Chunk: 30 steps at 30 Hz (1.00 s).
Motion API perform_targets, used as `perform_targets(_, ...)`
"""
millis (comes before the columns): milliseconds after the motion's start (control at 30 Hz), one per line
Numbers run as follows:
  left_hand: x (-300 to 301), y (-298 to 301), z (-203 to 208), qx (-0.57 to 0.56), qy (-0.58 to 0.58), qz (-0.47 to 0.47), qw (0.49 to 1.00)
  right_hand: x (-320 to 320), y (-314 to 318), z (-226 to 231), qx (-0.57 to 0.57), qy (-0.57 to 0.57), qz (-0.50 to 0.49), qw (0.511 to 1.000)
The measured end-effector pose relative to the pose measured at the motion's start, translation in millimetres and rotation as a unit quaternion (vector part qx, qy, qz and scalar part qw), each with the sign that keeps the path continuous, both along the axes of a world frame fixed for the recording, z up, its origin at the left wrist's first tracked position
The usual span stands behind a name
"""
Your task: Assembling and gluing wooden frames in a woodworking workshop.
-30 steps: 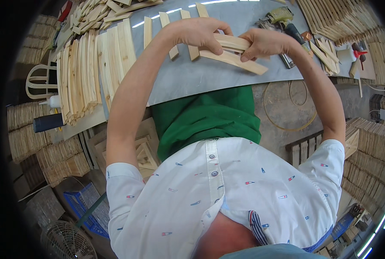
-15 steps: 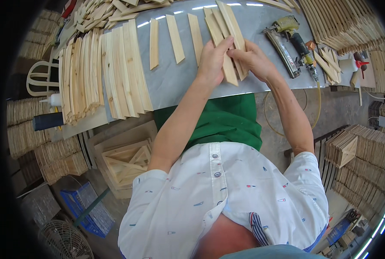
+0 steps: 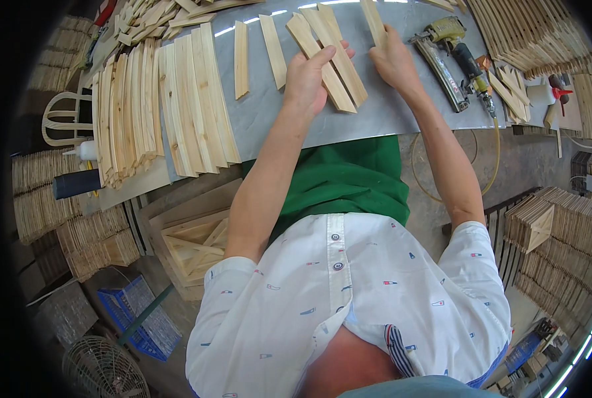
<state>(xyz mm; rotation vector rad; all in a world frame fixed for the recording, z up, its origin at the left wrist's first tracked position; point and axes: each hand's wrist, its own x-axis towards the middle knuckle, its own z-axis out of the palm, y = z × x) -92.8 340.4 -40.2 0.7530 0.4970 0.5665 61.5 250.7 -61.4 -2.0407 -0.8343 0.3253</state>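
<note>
Wooden slats are in both hands at the middle of a grey surface, the largest item examined. On its left part stand long rows of similar slats, set side by side, with a loose pile of short pieces at the far left corner.

On the floor, just below the near edge, a brown boxlike holder surrounds cross-braced wooden pieces; whether it is a closed-sided box cannot be told. A blue crate lies farther left; its contents cannot be made out.

A nail gun rests on the surface, right of the hands, a yellow hose running down from it.

Left hand: grip closed around two slats side by side, thumb across the nearer one. A third slat shows partly behind them. Right hand: grip closed on the near end of a single slat, which points away from the body.

Two lone slats lie apart, left of the left hand. Smallest, a white bottle with a red cap sits far right; its fill is not visible.
</note>
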Motion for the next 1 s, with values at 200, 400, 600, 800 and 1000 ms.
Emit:
perform_targets(200,-11.9,7.1,-0.6,-0.025,-0.023,-0.055,0.998,-16.2,25.3,-25.8,-0.054,-0.335,-0.024,0.941)
perform_targets(400,-17.2,10.8,1.8,-0.004,0.001,-0.043,0.999,-21.4,14.2,0.8,0.046,-0.238,0.01,0.97)
perform_targets(600,-11.3,3.3,-1.0,0.002,-0.017,-0.051,0.999,-54.0,-14.7,25.1,0.064,0.145,0.135,0.978)
perform_targets(800,-19.2,2.6,7.6,-0.075,0.002,-0.025,0.997,1.7,-18.3,9.6,0.053,0.105,0.032,0.993)
perform_targets(1000,-42.2,9.0,9.0,-0.049,0.061,-0.035,0.996,3.1,-6.3,2.9,-0.045,-0.073,0.007,0.996)
